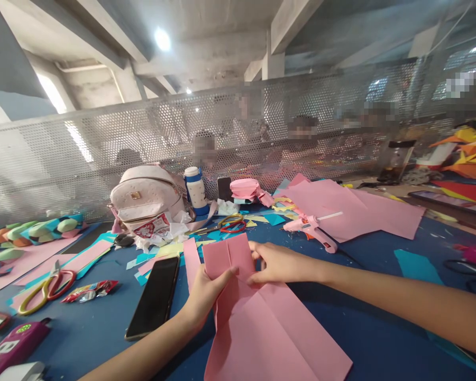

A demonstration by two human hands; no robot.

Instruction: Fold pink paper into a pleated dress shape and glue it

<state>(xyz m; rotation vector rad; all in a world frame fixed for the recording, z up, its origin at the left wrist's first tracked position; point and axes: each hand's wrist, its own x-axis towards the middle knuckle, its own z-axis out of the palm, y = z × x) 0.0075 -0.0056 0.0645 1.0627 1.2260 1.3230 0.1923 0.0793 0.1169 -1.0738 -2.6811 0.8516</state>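
A large sheet of pink paper (269, 328) with creases lies in front of me, its far end folded into a flap (226, 254). My left hand (210, 291) grips the left edge of the fold, thumb on top and the other fingers hidden beneath. At the right edge of the same fold, my right hand (273, 263) pinches the paper between thumb and curled fingers. A narrow pink strip (191, 259) lies just beyond my left hand, and a black phone (154, 299) rests left of it.
A pink glue gun (307, 228) lies right of centre before more pink sheets (341, 206). Scissors (47, 288) and a red wrapper (90, 291) are at left. A backpack (146, 193) and bottle (196, 189) stand against the perforated metal screen (158, 127). Paper scraps are scattered around.
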